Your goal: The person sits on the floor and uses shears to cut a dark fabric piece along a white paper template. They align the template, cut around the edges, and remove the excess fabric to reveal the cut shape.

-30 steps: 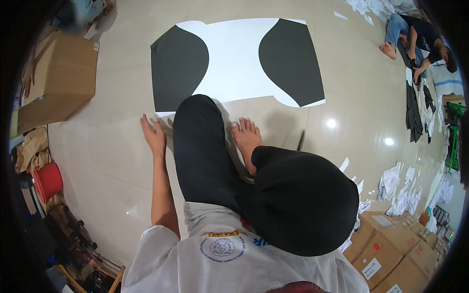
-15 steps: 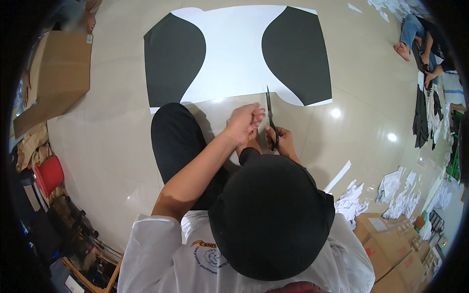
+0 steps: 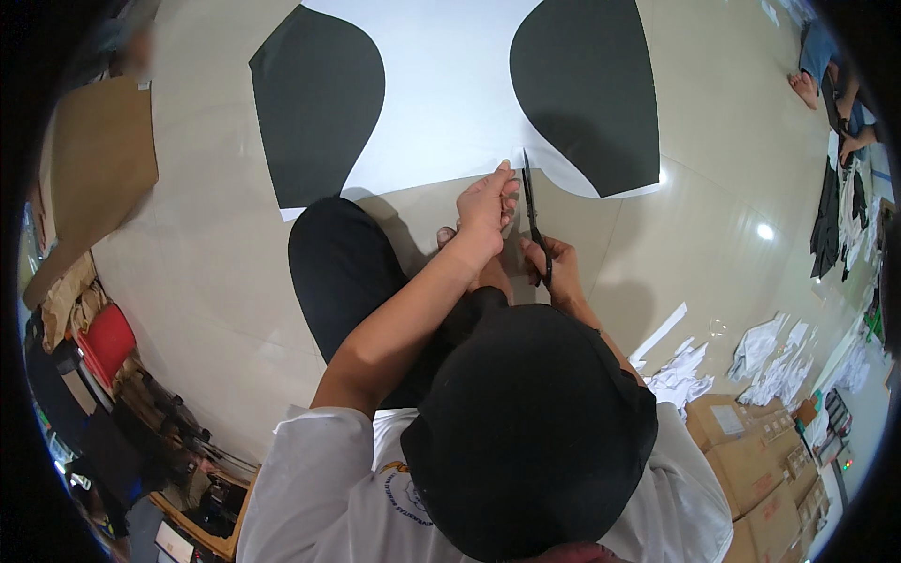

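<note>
A large white sheet point(image 3: 441, 113) with two dark curved panels lies flat on the floor in front of me. My left hand point(image 3: 485, 208) is closed with thumb and fingers pinched at its near edge. In my right hand point(image 3: 557, 267) are black-handled scissors point(image 3: 532, 214), my fingers around the handles. The blades point away from me and their tips reach over the sheet's near edge, just right of my left fingertips and close to the right dark panel point(image 3: 591, 103). Whether part of the sheet lies between the blades is too small to tell.
My bent knee point(image 3: 338, 263) is near the sheet's left corner. White scraps point(image 3: 678, 373) and cardboard boxes point(image 3: 751, 460) are at right. A big carton point(image 3: 103, 159) and a red chair point(image 3: 108, 342) stand at left. Another person's hands point(image 3: 852, 141) handle dark cloth at far right.
My left hand has moved forward to the sheet's near edge and its fingers have closed there. The scissors have shifted slightly right, their tips over the edge. The whole view has tilted a little.
</note>
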{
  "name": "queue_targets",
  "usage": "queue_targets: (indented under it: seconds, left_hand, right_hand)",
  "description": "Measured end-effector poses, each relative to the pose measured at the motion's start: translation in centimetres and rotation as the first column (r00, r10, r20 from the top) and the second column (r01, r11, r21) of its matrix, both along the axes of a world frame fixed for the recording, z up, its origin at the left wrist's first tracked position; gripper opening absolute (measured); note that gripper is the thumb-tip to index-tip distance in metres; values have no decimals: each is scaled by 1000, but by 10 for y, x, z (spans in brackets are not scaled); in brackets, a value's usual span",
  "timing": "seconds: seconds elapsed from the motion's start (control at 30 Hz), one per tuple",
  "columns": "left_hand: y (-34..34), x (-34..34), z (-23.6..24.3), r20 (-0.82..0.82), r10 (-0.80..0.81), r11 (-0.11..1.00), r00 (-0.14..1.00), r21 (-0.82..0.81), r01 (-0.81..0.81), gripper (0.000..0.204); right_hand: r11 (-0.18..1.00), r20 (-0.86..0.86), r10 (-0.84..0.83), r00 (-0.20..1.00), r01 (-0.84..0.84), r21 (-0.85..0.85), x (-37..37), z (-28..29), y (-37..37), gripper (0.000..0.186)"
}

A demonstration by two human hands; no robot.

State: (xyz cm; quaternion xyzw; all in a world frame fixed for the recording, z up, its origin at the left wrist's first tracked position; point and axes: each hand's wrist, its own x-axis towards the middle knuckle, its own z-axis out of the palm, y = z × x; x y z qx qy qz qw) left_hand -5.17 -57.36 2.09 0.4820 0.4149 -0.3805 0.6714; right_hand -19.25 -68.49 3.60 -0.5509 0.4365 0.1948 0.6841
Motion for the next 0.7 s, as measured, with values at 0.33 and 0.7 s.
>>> queue_targets:
  seconds: [0.33, 0.7]
  left_hand:
    - [-5, -5, 3, 88, 32, 999, 996, 15, -33, 23]
    - [-4, -11, -4, 125, 56, 998, 991, -8, -55, 24]
  right_hand:
    - [999, 74, 37, 997, -36, -4, 32, -2, -6, 40]
    - [997, 5, 50, 999, -49, -54, 42, 3, -6, 39]
